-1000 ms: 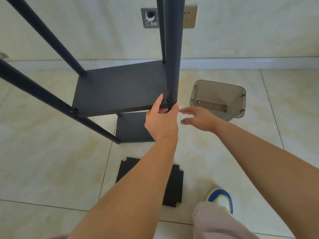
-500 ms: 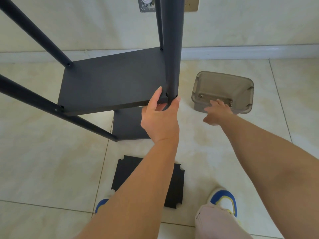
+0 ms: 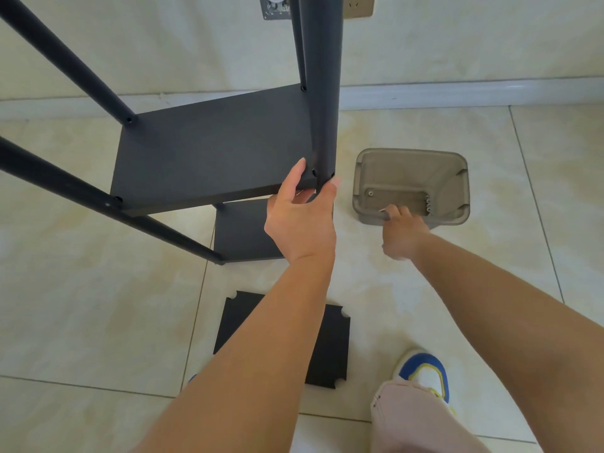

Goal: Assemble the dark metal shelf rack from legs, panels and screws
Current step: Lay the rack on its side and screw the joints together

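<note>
The dark metal rack [image 3: 209,152] stands on the tiled floor, with an upper shelf panel and a lower panel [image 3: 242,233] fixed between slanting legs. My left hand [image 3: 300,223] grips the near right leg [image 3: 323,93] at the upper panel's corner, thumb on one side and fingers on the other. To the right, my right hand [image 3: 402,233] reaches over the near rim of a grey plastic bin [image 3: 457,178], its fingers bent down inside. Several small screws [image 3: 428,202] lie in the bin. What the fingers touch is hidden.
A loose dark panel [image 3: 242,322] with notched corners lies flat on the floor under my left forearm. My blue and white shoe [image 3: 425,371] and trouser leg are at the bottom right. The wall, with a baseboard and a socket plate [image 3: 356,4], is right behind the rack.
My right hand has moved away from the leg, to the right and down into the bin. My left hand has kept its grip on the leg. The view has tilted down a little.
</note>
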